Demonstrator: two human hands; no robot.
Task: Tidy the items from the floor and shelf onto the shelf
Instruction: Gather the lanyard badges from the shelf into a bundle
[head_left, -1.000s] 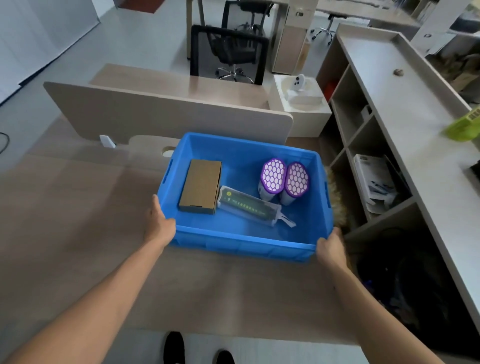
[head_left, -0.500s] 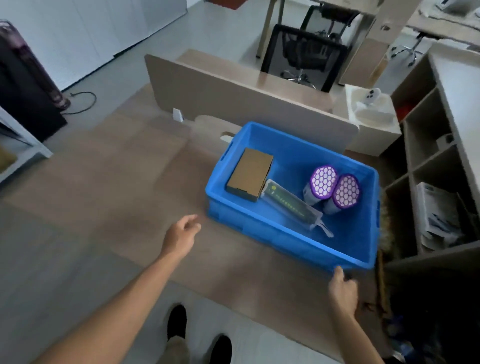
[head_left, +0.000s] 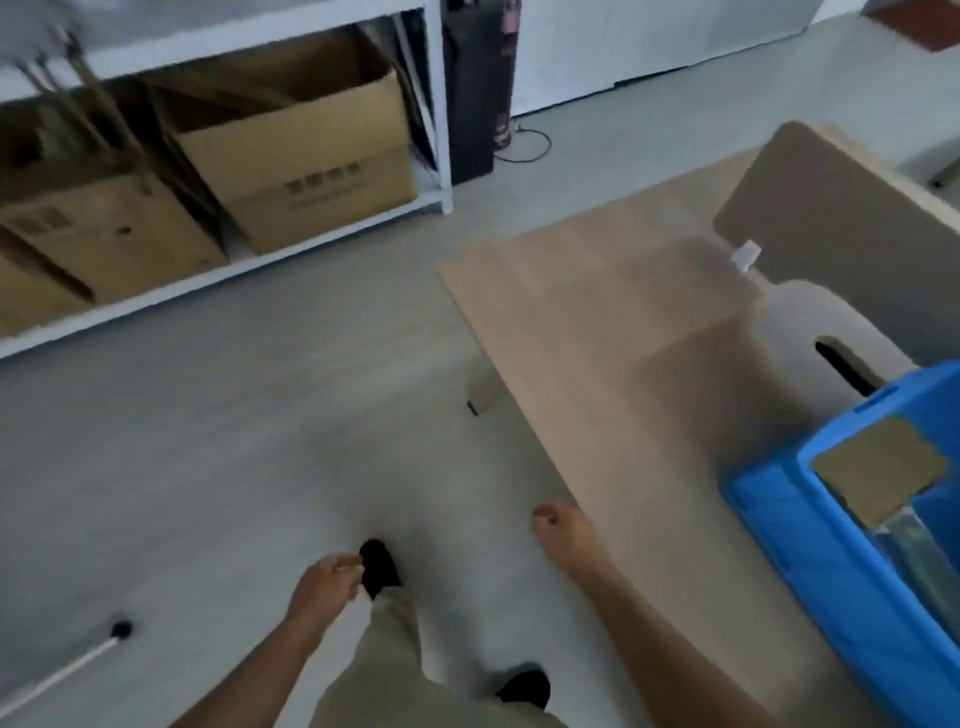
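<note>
A blue plastic crate (head_left: 810, 551) rests on the wooden table (head_left: 613, 332) at the right edge of the view, with a brown cardboard box (head_left: 878, 475) and a clear packet (head_left: 919, 540) inside it. Both hands are off the crate and hold nothing. My left hand (head_left: 324, 587) hangs over the grey floor with its fingers loosely curled. My right hand (head_left: 566, 535) is at the table's near edge, fingers relaxed. A white metal shelf (head_left: 441, 104) stands at the upper left, with cardboard boxes (head_left: 301, 156) on its lowest level.
A dark tall appliance (head_left: 475, 88) with a cable stands beside the shelf's post. A white pole with a black tip (head_left: 78, 662) lies on the floor at lower left. My legs and black shoes (head_left: 379, 566) are below. A grey desk divider (head_left: 841, 228) rises at the right.
Both hands let go of the blue crate, which stays on the table. The view has swung left toward the white shelf, and my hands have dropped to my sides.
</note>
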